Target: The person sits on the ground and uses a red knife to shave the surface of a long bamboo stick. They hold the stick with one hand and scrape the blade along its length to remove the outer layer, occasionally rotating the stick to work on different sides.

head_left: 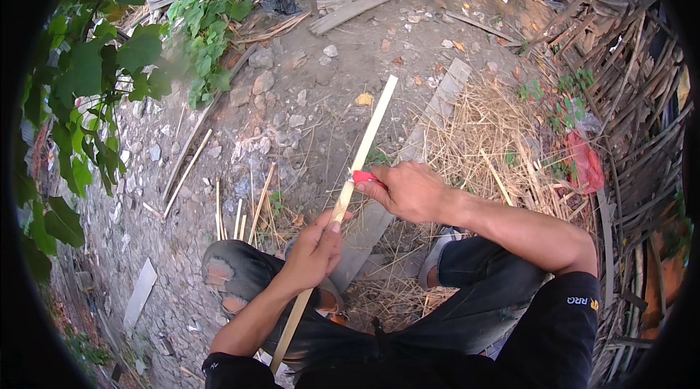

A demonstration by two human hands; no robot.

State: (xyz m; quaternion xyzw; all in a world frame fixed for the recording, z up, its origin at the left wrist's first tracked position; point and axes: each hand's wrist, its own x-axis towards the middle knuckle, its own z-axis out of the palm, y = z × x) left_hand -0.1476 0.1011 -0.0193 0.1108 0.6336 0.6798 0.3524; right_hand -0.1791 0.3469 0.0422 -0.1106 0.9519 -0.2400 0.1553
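Observation:
A long, pale bamboo strip (375, 126) runs slantwise from above my lap out over the ground. My left hand (315, 252) is closed round its middle, thumb on top, and the lower end passes beneath my left forearm. Farther up, my right hand (413, 191) grips a red-handled cutter knife (368, 177). The knife's metal part meets the strip's edge just beyond my left hand; my fingers hide most of the handle.
A plank (442, 101) lies under the strip, beside a heap of straw-like shavings (485, 137). Several thin sticks (261, 203) stand by my left knee. Piled branches (642, 97) line the right side; leafy vines (80, 72) hang at left. Stones litter the ground.

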